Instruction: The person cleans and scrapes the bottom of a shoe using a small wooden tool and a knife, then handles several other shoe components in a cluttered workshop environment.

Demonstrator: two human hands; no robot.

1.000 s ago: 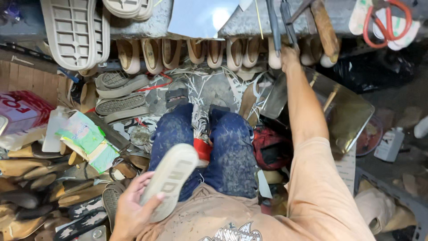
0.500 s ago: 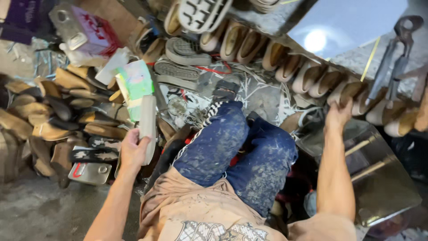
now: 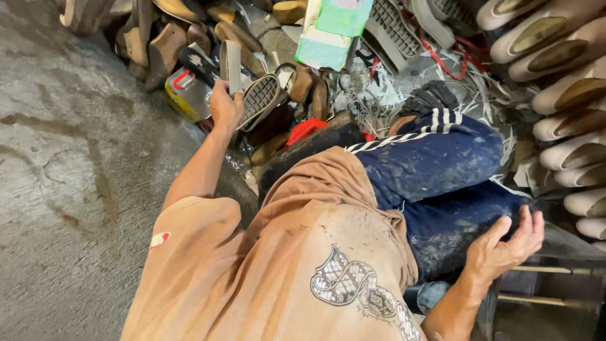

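Left hand [image 3: 225, 107] out at arm's length over the floor [image 3: 69, 189], fingers [image 3: 221, 88] wrapped round a pale sole [image 3: 233, 63] held upright on its edge. Just right of those fingers, touching the hand, a grey treaded sole [image 3: 260, 100] tilted with its ribbed side up. Just left of them, a yellow and silver tin [image 3: 186, 93] lying on its side. Beyond the fingers, a heap of brown shoe parts [image 3: 161, 44] and a green and white packet [image 3: 331, 28]. Below and to the right of the treaded sole, a red scrap [image 3: 306, 131] against a dark block [image 3: 315, 148].

Right hand [image 3: 505, 249] low at the lap, palm up, fingers [image 3: 527, 224] spread and loosely curled, gripping nothing. Resting by the blue trousers [image 3: 442, 170], which are dusty and carry white stripes near the knee. Under and right of those fingers, a dark metal frame [image 3: 549, 284] with pale bars. Well above them, along the right edge, a row of cream shoe lasts [image 3: 562, 95] lying side by side. More grey treaded soles [image 3: 394, 28] near the top, with red cord [image 3: 442, 53] and pale trimmings [image 3: 492, 101] scattered between them and the knee.

Tan shirt [image 3: 297, 252] with a grey printed pattern filling the foreground.
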